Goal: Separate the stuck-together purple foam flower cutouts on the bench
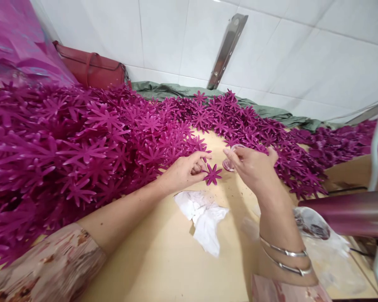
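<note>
My left hand (189,170) reaches in from the left, low over the table, with its fingers curled. A magenta flower-shaped piece (212,175) with several narrow petals sits at its fingertips, one petal between them. My right hand (252,165) is bent over a small clear round container (228,165), thumb and fingers drawn together at its rim. The hand covers part of that container, so whether it grips the rim or something small inside cannot be seen. Just below both hands lies a crumpled white tissue (203,216) with faint stains.
Heaps of the same magenta pieces (107,138) cover the left and back of the pale table (164,256). A red bag (91,67) and green cloth (164,89) lie along the tiled wall. At right are a magenta metallic cylinder (349,212), plastic bags (334,260) and a white cable (376,142).
</note>
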`<state>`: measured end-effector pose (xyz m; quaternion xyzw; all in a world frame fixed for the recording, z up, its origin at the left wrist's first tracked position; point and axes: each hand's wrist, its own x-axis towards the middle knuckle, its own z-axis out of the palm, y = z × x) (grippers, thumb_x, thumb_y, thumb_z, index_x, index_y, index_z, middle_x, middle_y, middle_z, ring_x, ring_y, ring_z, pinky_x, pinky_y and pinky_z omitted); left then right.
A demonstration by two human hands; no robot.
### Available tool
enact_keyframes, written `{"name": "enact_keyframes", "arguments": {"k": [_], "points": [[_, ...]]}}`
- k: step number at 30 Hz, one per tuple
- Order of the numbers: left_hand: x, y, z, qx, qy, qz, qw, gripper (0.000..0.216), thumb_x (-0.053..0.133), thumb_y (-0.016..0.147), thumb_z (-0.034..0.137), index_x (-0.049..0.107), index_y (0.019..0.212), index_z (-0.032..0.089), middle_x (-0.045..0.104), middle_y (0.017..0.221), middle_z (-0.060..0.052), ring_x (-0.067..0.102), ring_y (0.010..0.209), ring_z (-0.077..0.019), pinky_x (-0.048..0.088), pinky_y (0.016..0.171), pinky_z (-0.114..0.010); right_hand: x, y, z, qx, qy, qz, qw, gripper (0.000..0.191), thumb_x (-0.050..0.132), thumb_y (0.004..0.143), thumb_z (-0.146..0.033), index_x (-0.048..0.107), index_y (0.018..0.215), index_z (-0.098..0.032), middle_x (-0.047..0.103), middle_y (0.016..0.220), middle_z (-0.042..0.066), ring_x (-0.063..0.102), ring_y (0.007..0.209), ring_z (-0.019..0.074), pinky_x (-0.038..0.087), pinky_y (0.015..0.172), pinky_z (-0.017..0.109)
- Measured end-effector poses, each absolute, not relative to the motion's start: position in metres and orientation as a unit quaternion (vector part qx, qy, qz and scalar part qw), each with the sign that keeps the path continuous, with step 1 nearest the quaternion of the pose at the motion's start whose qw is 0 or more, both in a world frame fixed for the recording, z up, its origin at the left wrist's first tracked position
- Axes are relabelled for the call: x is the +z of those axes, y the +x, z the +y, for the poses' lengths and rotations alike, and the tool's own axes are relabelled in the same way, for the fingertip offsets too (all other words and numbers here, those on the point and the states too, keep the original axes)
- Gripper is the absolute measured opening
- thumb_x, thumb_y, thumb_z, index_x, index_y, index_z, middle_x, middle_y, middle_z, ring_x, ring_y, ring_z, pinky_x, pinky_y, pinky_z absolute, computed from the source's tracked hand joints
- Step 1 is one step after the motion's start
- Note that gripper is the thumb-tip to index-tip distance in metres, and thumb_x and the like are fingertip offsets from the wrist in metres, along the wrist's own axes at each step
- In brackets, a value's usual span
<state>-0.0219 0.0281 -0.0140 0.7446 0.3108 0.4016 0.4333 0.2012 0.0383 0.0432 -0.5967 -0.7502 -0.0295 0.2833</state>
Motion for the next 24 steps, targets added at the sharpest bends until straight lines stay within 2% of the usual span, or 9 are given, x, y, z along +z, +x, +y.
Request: {"name": "enact_keyframes", "arguments": {"k": [2,4,5,7,11,16,19,22,24], "points": [[-0.015,-0.023,0.03,0.425,0.726,0.322,0.435,0.044,0.066,0.088,0.019,0.054,0.131,0.019,0.07,0.091,-0.001,0.066,0.074,-0.0109,0.052,0.072,-0.024,0.058,0.2,0.028,-0.059,-0.614,-0.73,0.294,0.058,0.045,0.101,-0.061,0.062,0.062,-0.022,0.067,0.063,0.001,0.064,0.073,0.0227,0.024,0.112,0.063],[-0.014,-0.023,0.032,0.448,0.707,0.329,0.437,0.042,0.067,0.088,0.018,0.054,0.128,0.019,0.07,0.09,0.0,0.067,0.073,-0.0102,0.052,0.071,-0.023,0.072,0.196,0.017,-0.051,-0.606,-0.718,0.338,0.054,0.047,0.101,-0.061,0.068,0.069,-0.023,0.07,0.068,0.003,0.065,0.071,0.0215,0.037,0.106,0.056],[-0.013,-0.023,0.032,0.463,0.699,0.334,0.429,0.041,0.067,0.088,0.017,0.055,0.127,0.019,0.071,0.09,0.0,0.067,0.073,-0.0102,0.053,0.071,-0.023,0.077,0.192,0.011,-0.025,-0.597,-0.713,0.366,0.053,0.047,0.101,-0.062,0.071,0.074,-0.023,0.072,0.07,0.004,0.065,0.071,0.0213,0.045,0.098,0.049],[-0.011,-0.024,0.032,0.493,0.701,0.343,0.385,0.041,0.067,0.087,0.014,0.055,0.125,0.02,0.072,0.092,0.0,0.069,0.077,-0.0106,0.054,0.074,-0.023,0.085,0.184,0.001,0.05,-0.579,-0.692,0.428,0.051,0.048,0.101,-0.062,0.076,0.084,-0.023,0.077,0.08,0.006,0.069,0.076,0.0218,0.052,0.08,0.038],[-0.007,-0.026,0.03,0.492,0.771,0.324,0.241,0.039,0.064,0.088,0.008,0.057,0.123,0.023,0.075,0.104,-0.001,0.072,0.09,-0.0125,0.055,0.08,-0.023,0.086,0.168,-0.008,0.169,-0.537,-0.659,0.499,0.05,0.047,0.102,-0.06,0.079,0.092,-0.023,0.08,0.096,0.007,0.074,0.089,0.0223,0.054,0.077,0.033],[-0.006,-0.027,0.029,0.419,0.837,0.326,0.137,0.027,0.062,0.093,0.01,0.059,0.116,0.024,0.076,0.104,-0.001,0.072,0.099,-0.0175,0.055,0.092,-0.032,0.067,0.163,-0.001,0.232,-0.528,-0.678,0.455,0.052,0.049,0.101,-0.061,0.078,0.087,-0.02,0.08,0.093,0.008,0.073,0.089,0.0228,0.055,0.08,0.034],[-0.005,-0.026,0.028,0.399,0.846,0.327,0.133,0.019,0.063,0.092,0.011,0.057,0.105,0.023,0.074,0.101,-0.001,0.072,0.095,-0.017,0.055,0.089,-0.031,0.05,0.159,0.005,0.255,-0.528,-0.696,0.415,0.055,0.046,0.102,-0.062,0.075,0.083,-0.02,0.078,0.086,0.007,0.071,0.083,0.0223,0.054,0.077,0.033],[-0.004,-0.026,0.026,0.39,0.846,0.337,0.139,0.021,0.065,0.088,0.009,0.053,0.099,0.023,0.071,0.093,0.001,0.07,0.088,-0.0166,0.054,0.081,-0.029,0.038,0.155,0.009,0.27,-0.526,-0.725,0.352,0.057,0.042,0.102,-0.063,0.07,0.076,-0.021,0.072,0.074,0.004,0.066,0.071,0.0207,0.051,0.068,0.031],[-0.003,-0.026,0.025,0.397,0.833,0.353,0.153,0.022,0.067,0.086,0.009,0.052,0.096,0.023,0.069,0.088,0.003,0.068,0.082,-0.0153,0.052,0.076,-0.027,0.038,0.153,0.008,0.262,-0.527,-0.72,0.368,0.054,0.042,0.103,-0.062,0.07,0.079,-0.021,0.073,0.075,0.005,0.066,0.071,0.0207,0.052,0.07,0.032]]}}
